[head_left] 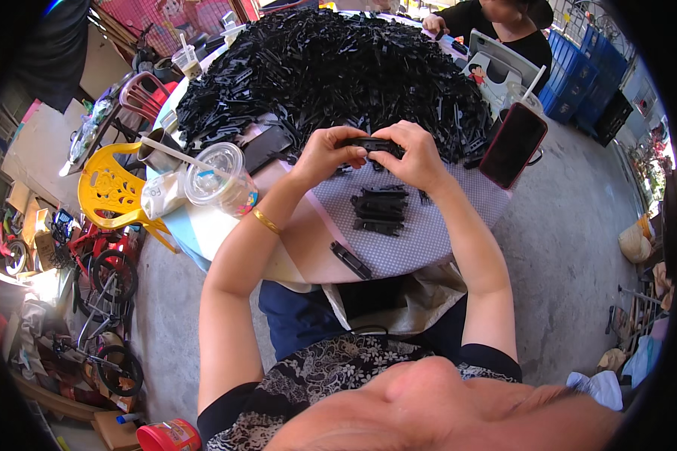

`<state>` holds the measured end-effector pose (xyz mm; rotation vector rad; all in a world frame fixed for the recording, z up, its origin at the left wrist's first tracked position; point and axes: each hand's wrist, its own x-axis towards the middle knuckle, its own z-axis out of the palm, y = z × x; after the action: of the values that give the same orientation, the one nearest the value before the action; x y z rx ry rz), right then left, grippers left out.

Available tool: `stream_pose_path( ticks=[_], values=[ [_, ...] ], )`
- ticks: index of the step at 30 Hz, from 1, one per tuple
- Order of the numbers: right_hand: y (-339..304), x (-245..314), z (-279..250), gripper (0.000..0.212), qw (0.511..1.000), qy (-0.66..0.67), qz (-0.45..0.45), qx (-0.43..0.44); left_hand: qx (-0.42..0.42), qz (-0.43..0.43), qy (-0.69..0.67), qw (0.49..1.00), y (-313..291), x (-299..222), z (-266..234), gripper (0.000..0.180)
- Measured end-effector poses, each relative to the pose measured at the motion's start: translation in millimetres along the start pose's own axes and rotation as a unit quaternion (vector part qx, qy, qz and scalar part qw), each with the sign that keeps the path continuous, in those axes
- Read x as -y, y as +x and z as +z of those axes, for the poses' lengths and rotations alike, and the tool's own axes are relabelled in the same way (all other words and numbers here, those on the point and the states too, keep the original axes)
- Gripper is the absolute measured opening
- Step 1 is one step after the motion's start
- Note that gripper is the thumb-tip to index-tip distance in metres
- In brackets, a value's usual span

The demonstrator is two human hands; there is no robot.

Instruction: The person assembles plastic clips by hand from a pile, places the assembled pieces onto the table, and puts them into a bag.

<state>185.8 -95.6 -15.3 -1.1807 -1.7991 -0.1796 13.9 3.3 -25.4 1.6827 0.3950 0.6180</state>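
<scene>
Between my two hands, above the near part of the round table, is a small black plastic part [370,143]. My left hand [329,155] pinches its left end with thumb and fingers, and my right hand [417,155] grips the right end. Fingers cover much of it, so its exact kind does not show. Just below the hands lies a small stack of slim black strips [380,209] on the dotted cloth. Nearer the table's edge a single longer black piece [350,260] lies slantwise. A huge heap of similar black parts [331,71] rises beyond my hands.
Left on the table are a lidded plastic cup with straw [217,177], a metal mug [158,152] and a dark flat phone-like slab [267,148]. A phone [513,145] stands at right. Another person [508,26] sits across. A yellow chair [113,184] touches the left side.
</scene>
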Motion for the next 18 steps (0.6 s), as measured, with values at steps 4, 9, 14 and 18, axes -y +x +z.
stream_pose_path(
  ticks=[4,9,14,18],
  values=[
    [-1,0,2,0.025,0.999,0.031,0.026,0.014,-0.007,0.003,-0.04,0.999,0,0,2,0.023],
    [-4,-5,8,0.023,0.949,0.245,0.193,0.043,-0.049,0.015,-0.022,0.998,-3,-3,12,0.028],
    [-9,-15,18,0.021,0.925,0.297,0.234,0.035,-0.065,0.001,-0.013,0.998,-5,-4,17,0.027],
    [-9,-12,18,0.02,0.932,0.286,0.222,0.038,-0.097,0.023,0.088,0.991,-5,-2,19,0.022]
  ],
)
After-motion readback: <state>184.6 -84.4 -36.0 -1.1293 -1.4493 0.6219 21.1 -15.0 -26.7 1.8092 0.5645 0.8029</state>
